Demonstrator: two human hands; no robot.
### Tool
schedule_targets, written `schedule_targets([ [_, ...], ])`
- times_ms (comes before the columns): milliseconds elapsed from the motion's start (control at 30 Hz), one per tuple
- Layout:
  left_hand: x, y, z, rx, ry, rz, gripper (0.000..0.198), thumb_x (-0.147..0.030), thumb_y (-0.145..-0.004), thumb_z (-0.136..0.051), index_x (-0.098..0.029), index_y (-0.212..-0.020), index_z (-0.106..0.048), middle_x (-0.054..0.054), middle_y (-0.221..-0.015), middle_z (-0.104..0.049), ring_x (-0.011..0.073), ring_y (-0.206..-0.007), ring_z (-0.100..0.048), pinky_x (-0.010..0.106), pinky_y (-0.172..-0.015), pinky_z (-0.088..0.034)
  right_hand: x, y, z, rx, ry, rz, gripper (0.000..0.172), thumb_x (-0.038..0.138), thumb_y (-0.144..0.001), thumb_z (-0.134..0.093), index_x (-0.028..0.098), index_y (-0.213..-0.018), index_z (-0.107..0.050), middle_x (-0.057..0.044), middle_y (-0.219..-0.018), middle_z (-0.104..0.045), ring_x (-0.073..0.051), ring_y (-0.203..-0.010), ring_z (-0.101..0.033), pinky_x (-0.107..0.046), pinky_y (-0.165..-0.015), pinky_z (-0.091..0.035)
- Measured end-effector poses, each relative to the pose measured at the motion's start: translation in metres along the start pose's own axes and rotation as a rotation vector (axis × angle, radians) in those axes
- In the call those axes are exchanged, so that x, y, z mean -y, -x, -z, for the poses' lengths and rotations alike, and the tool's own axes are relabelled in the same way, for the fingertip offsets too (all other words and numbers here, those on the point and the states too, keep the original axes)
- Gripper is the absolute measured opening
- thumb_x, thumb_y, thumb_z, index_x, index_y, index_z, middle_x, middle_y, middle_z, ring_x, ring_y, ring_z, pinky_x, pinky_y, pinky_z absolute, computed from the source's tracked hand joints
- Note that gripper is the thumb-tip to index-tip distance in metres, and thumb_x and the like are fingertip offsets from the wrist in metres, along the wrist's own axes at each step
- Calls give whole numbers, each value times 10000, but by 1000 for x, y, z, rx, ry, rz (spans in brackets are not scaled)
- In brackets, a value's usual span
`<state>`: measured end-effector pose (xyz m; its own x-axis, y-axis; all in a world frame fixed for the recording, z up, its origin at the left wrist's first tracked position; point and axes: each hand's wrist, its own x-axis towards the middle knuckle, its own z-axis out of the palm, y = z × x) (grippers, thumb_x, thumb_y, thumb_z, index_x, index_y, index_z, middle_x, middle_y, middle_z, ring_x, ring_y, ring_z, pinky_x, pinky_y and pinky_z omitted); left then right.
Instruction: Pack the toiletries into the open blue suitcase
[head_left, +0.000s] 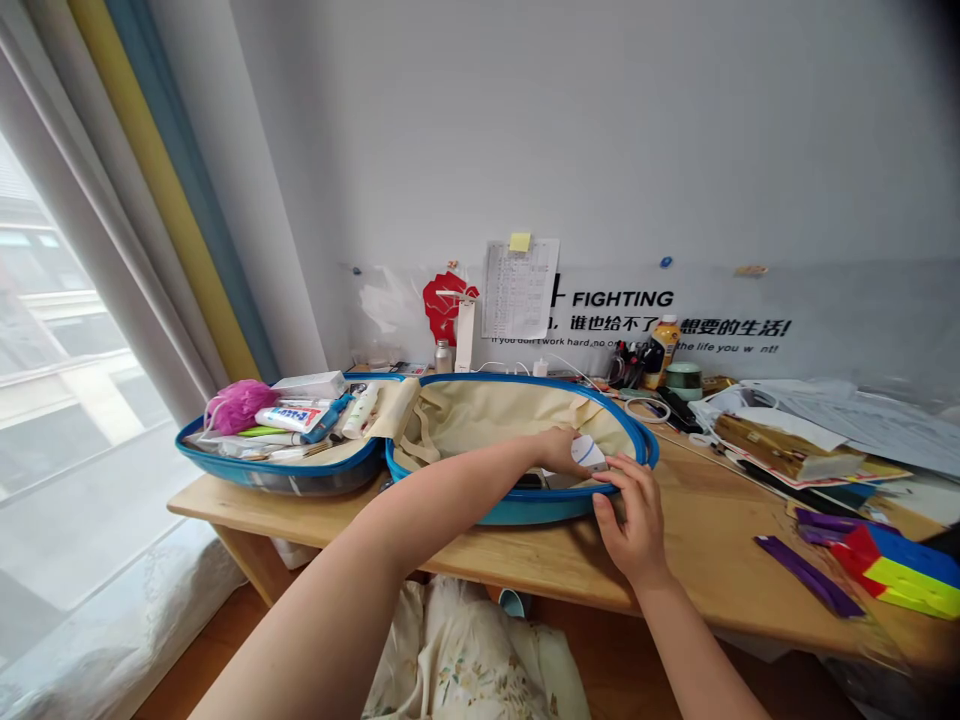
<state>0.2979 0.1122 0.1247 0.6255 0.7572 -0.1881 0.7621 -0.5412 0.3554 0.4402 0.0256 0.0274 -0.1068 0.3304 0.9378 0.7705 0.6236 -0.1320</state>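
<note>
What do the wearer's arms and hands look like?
Left arm and right arm: bare, no sleeves or watch in view. Left hand and right hand: ungloved; left fingers partly hidden. Pale floral cloth below, probably clothing.

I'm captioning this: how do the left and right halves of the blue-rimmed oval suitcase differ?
The left half is crowded with toiletries, including a pink mesh puff; the right half shows mostly beige lining.
Neither hand is at the left half; at the right half, the left hand holds a white object while the right hand touches the rim.
Both lie open on the wooden table.
</note>
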Motion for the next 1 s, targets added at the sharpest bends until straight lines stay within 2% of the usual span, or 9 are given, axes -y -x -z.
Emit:
schedule_targets([
  [167, -5, 2, -8, 65, -82, 11, 791, -458, -829, -621, -117, -1480, -330, 178, -1498, -448, 260, -1338, -489, 310, -1078, -422, 1, 1, 1, 11, -7, -11, 175, 279, -928, -484, 228, -1063, -581, -112, -1173, -597, -281, -1218, -547, -516, -1070, -398],
  [300, -4, 3, -7, 110, -144, -3, 662, -455, -867, -565, -169, -1442, -408, 133, -1488, -484, 264, -1355, -470, 354, -1100, -399, 1, 0, 1, 8, -13, -14, 178, 285, -926, -486, 225, -1060, -588, -108, -1170, -602, -279, -1213, -551, -516, -1081, -379],
  [433, -2, 5, -4, 153, -164, -10, 613, -496, -925, -455, -197, -1458, -408, 97, -1476, -514, 230, -1319, -516, 324, -1059, -431, 1, -2, 1, -5, -12, 3, 180, 292, -928, -487, 229, -1056, -595, -105, -1156, -617, -277, -1187, -568, -502, -1056, -398],
  [567, -6, 10, 1, 109, -176, 1, 604, -513, -956, -402, -206, -1476, -412, 92, -1533, -445, 248, -1405, -418, 368, -1132, -354, -1, -2, 0, -11, -4, -2, 183, 312, -934, -480, 232, -1041, -606, -105, -1154, -629, -275, -1172, -579, -505, -1061, -390],
  [667, 0, 17, 17, 24, -174, 4, 577, -525, -974, -372, -248, -1477, -424, 49, -1540, -441, 206, -1401, -423, 312, -1131, -348, -4, -1, -1, -17, 5, 12, 178, 314, -936, -484, 222, -1032, -602, -109, -1145, -633, -278, -1171, -578, -509, -1059, -386],
  [733, 16, 24, 37, -66, -176, 22, 530, -501, -994, -339, -287, -1469, -434, 2, -1521, -469, 148, -1359, -466, 236, -1102, -360, -6, 0, -2, -13, 7, 19, 176, 308, -934, -491, 218, -1037, -600, -112, -1140, -633, -280, -1173, -576, -505, -1052, -391],
  [833, 62, 46, 75, -257, -213, 144, 481, -352, -1025, -243, -291, -1460, -440, -28, -1518, -469, 100, -1349, -457, 190, -1103, -332, -6, -1, -2, -7, 1, 21, 178, 301, -930, -495, 217, -1045, -602, -113, -1143, -627, -281, -1183, -572, -491, -1037, -406],
  [933, 125, 88, 106, -436, -283, 386, 532, -224, -1006, -179, -210, -1492, -394, 64, -1532, -441, 162, -1381, -421, 276, -1133, -325, -5, -2, -1, -9, -3, 26, 178, 291, -927, -494, 217, -1047, -603, -113, -1141, -627, -280, -1181, -572, -489, -1039, -404],
  [1000, 169, 125, 117, -510, -342, 562, 536, -214, -973, -277, -182, -1498, -379, 125, -1515, -446, 247, -1389, -407, 385, -1135, -337, -5, -2, -1, -12, -5, 21, 179, 290, -926, -494, 218, -1046, -605, -110, -1133, -630, -280, -1178, -572, -495, -1047, -398],
])
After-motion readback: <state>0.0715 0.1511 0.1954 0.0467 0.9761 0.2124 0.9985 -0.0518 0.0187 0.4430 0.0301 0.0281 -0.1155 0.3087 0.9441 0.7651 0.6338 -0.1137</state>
